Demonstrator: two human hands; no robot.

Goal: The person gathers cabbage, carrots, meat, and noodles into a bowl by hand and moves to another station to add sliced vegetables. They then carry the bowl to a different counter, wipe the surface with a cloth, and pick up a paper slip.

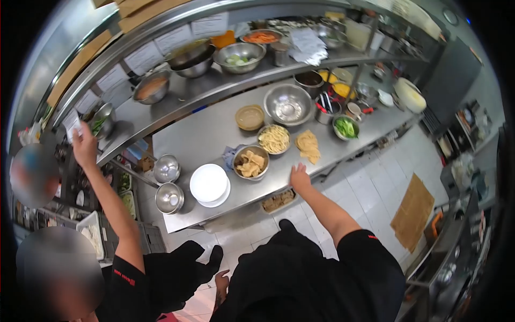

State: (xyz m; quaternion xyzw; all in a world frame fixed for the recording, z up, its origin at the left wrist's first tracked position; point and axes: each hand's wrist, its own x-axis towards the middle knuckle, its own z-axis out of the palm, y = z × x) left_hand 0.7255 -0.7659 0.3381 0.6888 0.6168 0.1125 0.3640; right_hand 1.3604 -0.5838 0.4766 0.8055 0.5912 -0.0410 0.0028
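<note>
My right hand (300, 176) rests on the front edge of the steel counter (206, 134), fingers spread and holding nothing. Just beyond it lies a folded tan cloth (307, 146). Left of that hand stand a bowl of fried, chip-like pieces (251, 162) and a bowl of pale yellow strips (274, 139). Low beside my body hangs my left hand (221, 280), partly visible, empty, with its fingers loosely apart. White stacked plates (209, 183) sit nearer the counter's left end.
A co-worker's raised hand (85, 145) holds a paper slip (72, 124) near the shelf. Two steel bowls (169, 197) stand at the counter's left end. A large steel bowl (288, 104) and a bowl of greens (346, 127) are further right. Cardboard (412, 213) lies on the floor.
</note>
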